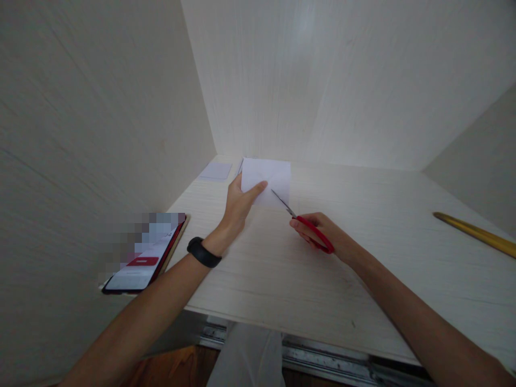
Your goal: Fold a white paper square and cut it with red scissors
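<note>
Where the pale tabletop [387,204] nears its back edge, left of its centre: one white paper sheet [270,172], gripped in the left hand [238,201], thumb on the face, other fingers largely hidden behind. Above the tabletop's middle: red-handled scissors [303,219], fingers of the right hand [337,239] curled about the handles, points toward the sheet; contact cannot be told. At the tabletop's back-left corner: a second paper piece [216,171]. Along its left edge: a lit-screen device [143,262]. On its right: one slender golden object [475,232].

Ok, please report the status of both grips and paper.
Left grip: white paper. Right grip: red-handled scissors. Blade contact unclear. Phone off to left.
</note>
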The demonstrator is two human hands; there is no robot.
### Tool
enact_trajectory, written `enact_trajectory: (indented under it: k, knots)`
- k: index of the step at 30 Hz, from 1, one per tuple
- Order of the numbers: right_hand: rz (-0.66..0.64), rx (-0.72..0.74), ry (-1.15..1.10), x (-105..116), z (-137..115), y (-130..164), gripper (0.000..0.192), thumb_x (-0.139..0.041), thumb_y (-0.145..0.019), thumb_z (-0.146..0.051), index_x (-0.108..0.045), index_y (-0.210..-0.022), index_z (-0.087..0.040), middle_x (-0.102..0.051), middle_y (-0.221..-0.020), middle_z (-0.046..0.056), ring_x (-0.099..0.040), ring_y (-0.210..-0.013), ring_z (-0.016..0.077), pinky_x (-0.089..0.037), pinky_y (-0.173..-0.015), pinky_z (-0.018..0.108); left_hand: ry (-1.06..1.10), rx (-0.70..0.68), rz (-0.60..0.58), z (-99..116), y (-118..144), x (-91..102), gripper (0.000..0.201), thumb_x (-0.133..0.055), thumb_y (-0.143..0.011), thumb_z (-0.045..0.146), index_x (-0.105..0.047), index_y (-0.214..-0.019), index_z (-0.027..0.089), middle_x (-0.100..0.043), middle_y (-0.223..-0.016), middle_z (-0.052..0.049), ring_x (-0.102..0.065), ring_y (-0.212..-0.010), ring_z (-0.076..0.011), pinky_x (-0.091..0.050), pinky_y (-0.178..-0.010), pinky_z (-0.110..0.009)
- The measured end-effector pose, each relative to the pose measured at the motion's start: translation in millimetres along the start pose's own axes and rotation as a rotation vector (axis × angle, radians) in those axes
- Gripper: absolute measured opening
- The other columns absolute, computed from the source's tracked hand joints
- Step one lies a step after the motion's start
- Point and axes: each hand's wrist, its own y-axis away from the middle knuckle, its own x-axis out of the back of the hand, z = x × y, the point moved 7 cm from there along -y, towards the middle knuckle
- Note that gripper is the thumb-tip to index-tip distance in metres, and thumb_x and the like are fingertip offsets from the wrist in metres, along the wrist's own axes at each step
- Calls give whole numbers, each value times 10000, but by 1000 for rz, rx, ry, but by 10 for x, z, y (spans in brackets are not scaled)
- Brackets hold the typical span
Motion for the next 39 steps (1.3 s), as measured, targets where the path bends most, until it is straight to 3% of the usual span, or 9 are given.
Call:
enact_trajectory:
  k: [18, 28, 39]
  knots:
    - [-40, -65, -41, -29, -12, 13, 458, -552, -777, -568, -399, -546, -203, -398, -434, -56, -331, -367, 66, -219, -396, 237, -48, -5, 8, -9, -6, 9, 387, -779, -649, 351, -656, -968, 170, -711, -990, -85, -664, -880, -240, -534, -796, -373]
    - [-22, -7, -51, -36, -74, 40, 465, -545, -787, -574, -404, -547, -201, -393, -447, -54, -336, -381, 72, -221, -414, 245, -40, -10, -3, -8, -4, -1, 385, -770, -660, 346, -653, -980, 166, -713, -992, -85, -664, -877, -241, -537, -791, -372]
    - [-2, -3, -52, -22, -121, 57, 483, -550, -784, -575, -374, -533, -202, -388, -458, -49, -329, -384, 67, -220, -402, 239, -43, -68, -39, 32, 7, -10, 343, -696, -750, 390, -653, -1011, 173, -692, -1086, -97, -637, -997, -253, -511, -868, -376]
